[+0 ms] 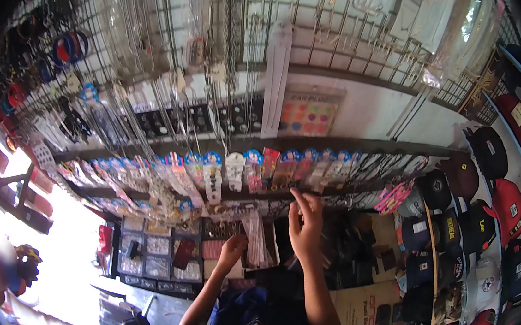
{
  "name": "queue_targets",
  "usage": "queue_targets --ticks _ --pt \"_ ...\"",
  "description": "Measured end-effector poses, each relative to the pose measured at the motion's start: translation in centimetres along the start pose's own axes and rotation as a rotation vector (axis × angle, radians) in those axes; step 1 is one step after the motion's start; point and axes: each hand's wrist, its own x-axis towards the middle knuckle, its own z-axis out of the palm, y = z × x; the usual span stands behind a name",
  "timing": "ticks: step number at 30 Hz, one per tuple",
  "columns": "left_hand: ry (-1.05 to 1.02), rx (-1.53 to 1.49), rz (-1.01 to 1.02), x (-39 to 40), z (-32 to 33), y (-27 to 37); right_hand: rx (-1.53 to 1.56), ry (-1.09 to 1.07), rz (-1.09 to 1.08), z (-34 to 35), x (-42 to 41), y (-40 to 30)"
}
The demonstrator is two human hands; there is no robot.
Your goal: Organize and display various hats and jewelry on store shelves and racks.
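Observation:
My right hand [306, 224] is raised before the hanging earring packets [288, 165], thumb and fingers apart and nothing visible in them. It overlaps the lower edge of that row; whether it touches a packet I cannot tell. Lower and to the left, my left hand [232, 251] has its fingers bent beside a bundle of pale plastic sleeves [258, 241]. Its fingertips are too small and dim to show whether they hold anything. A dark display tray [222, 228] lies just beyond it, and a pink-lined tray [211, 249] is at its left.
Necklaces [229, 30] hang from a wire grid [324, 50] above. Caps [477, 228] cover racks on the right. A compartment case [156, 247] with small pieces stands lower left, near a glass counter [169, 307]. A person [2, 264] is at the bright opening.

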Motion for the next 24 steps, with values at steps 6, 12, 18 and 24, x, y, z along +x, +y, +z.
queue_targets --ticks 6,12,18,24 --pt "-0.067 0.141 -0.231 -0.9 1.1 -11.6 -0.048 -0.196 0.349 -0.4 -11.6 3.1" --pt "-0.102 0.236 -0.346 -1.1 4.1 -17.5 -0.112 -0.274 0.508 -3.3 -20.7 4.0" --pt "0.095 0.292 -0.373 3.8 3.4 -25.5 -0.138 -0.360 0.626 -5.0 -24.5 2.6" --pt "0.005 0.504 -0.481 4.9 5.9 -25.1 -0.167 -0.372 0.703 -5.5 -27.2 2.7"
